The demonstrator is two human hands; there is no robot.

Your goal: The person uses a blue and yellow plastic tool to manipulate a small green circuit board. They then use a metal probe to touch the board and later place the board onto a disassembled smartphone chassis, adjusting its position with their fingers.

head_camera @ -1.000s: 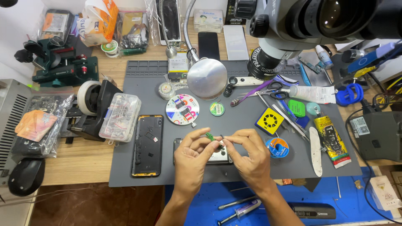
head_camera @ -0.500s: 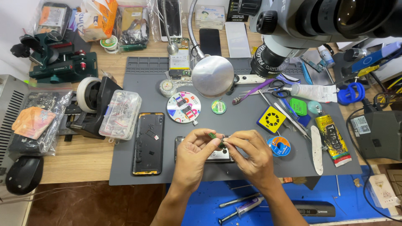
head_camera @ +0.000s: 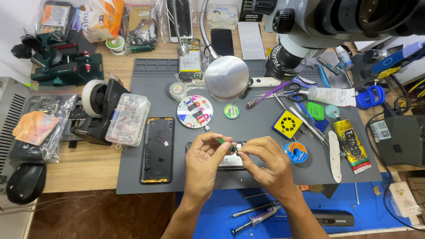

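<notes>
step: fitting small green part (head_camera: 220,140) | left hand (head_camera: 204,166) pinches it, right hand (head_camera: 265,164) pinches tiny piece against it, above phone (head_camera: 230,160) | next: likely steady fine alignment

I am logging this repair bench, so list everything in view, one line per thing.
small green circuit part: 1, green, pinched between both hands' fingertips
phone body under the hands: 1, dark, mat centre
opened black phone with orange edge: 1, black, mat left
grey rubber work mat: 1, grey, bench centre
round white parts disc: 1, white, above the hands
clear plastic parts box: 1, clear, mat's left edge
silver gooseneck lamp: 1, silver, mat top
yellow square pad: 1, yellow, right of centre
yellow glue tube: 1, yellow, mat right
black microscope: 1, black, top right
black computer mouse: 1, black, lower left
left hand: 1, at centre, holding the part
right hand: 1, at centre, touching the part
</notes>
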